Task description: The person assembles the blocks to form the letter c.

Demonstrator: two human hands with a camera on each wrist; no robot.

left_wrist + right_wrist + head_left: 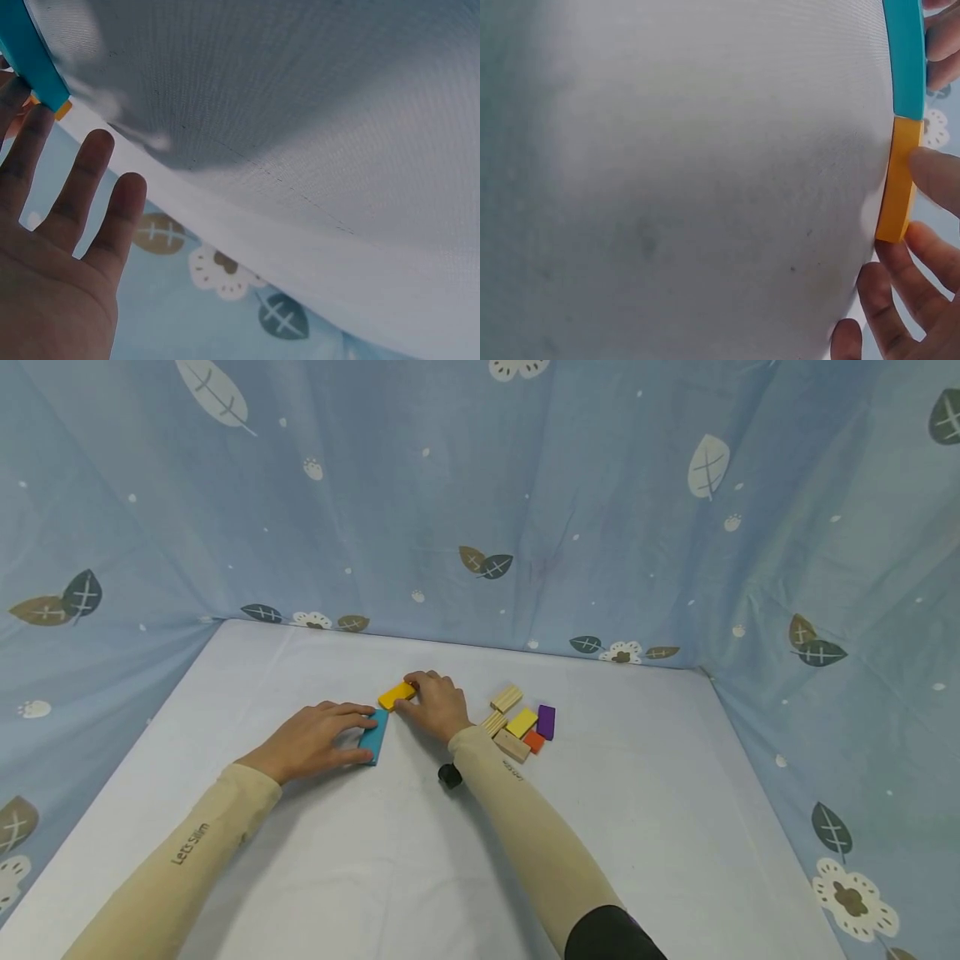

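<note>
A flat blue block (374, 739) lies on the white cloth, its long side running toward the person. The left hand (318, 741) holds it, thumb near the close end and fingertips at the far end; in the left wrist view the other fingers (84, 176) are spread. Just beyond it, an orange-yellow block (397, 695) slants off to the right. Between thumb and fingers, the right hand (437, 703) pinches this block. In the right wrist view, the orange-yellow block (898, 180) meets the blue block (907, 60) end to end.
Right of the right hand lies a loose group: a purple block (546, 722), a yellow block (522, 722), a red-orange block (534, 742), a plain wooden block (512, 746) and ridged wooden pieces (506, 697). A blue patterned curtain (480, 510) borders the white table (637, 827).
</note>
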